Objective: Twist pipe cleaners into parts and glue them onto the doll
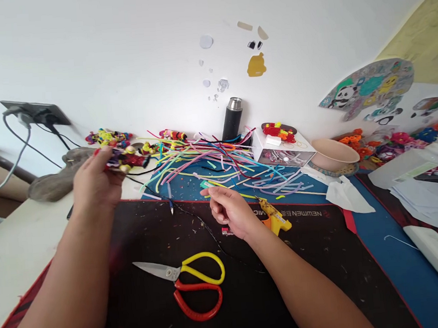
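At the table's left back, my left hand [98,180] is closed around a small colourful pipe-cleaner figure [130,160] with purple, yellow, red and black parts. Its fingers partly hide the figure. My right hand [230,210] hovers above the middle of the dark mat, fingers curled in and nothing showing between them. Just beyond its fingertips lies a small teal piece [206,184]. A yellow glue gun [277,220] rests behind the right wrist. Scissors [197,285] with one yellow and one red handle lie apart on the mat, nearer to me.
Loose pipe cleaners [211,157] spread along the back, before a black thermos [233,119]. A white box [283,147] and a beige bowl [334,153] stand right of them. A thin cable [208,227] crosses the mat. More figures [108,137] lie near the wall.
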`<state>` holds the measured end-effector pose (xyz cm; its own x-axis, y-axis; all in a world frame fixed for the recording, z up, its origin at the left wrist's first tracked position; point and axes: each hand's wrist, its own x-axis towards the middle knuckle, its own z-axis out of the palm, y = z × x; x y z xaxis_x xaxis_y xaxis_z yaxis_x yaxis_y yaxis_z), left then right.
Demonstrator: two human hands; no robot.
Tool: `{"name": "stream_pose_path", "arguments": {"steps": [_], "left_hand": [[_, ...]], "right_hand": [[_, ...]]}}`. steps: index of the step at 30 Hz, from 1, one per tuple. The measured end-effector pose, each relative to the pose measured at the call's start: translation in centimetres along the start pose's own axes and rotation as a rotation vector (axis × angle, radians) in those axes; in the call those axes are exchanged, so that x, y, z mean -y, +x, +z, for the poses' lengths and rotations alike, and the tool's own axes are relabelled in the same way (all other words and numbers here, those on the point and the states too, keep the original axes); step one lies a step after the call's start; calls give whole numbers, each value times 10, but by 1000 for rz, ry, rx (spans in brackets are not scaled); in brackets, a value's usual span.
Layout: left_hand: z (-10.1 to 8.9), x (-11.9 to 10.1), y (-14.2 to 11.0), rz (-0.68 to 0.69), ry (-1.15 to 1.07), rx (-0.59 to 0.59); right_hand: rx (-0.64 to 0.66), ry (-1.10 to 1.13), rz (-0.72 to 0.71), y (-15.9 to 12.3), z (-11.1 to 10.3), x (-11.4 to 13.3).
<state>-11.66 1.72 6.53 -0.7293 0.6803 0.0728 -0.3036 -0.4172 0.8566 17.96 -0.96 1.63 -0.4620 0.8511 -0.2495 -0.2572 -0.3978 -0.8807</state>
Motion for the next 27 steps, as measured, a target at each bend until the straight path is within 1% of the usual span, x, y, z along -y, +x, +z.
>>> {"name": "stream_pose_path", "arguments": {"steps": [3, 5, 10, 13, 16, 19, 22, 25, 27], "left_hand": [[13, 8, -21, -94, -3, 109], [18, 14, -31, -149, 6, 187], [21, 24, -46, -260, 18, 360], [24, 26, -59, -335, 49, 477], [29, 26, -74, -401, 128, 610], [34, 27, -87, -432, 185, 665], [36, 28, -95, -484, 195, 700], [34, 31, -96, -498, 202, 705], [32, 34, -92, -480, 197, 698]], "right_hand": [[-6, -14, -10, 1, 0, -2], [-11, -34, -20, 2, -1, -4], [7, -159, -82, 2, 0, -11], [38, -223, -123, 2, 1, -15], [60, -240, -152, 1, 3, -18], [73, -284, -163, 0, 6, -20], [88, -377, -156, -3, 11, -21], [110, -412, -159, -6, 15, -21], [118, -383, -160, -7, 16, -18]]}}
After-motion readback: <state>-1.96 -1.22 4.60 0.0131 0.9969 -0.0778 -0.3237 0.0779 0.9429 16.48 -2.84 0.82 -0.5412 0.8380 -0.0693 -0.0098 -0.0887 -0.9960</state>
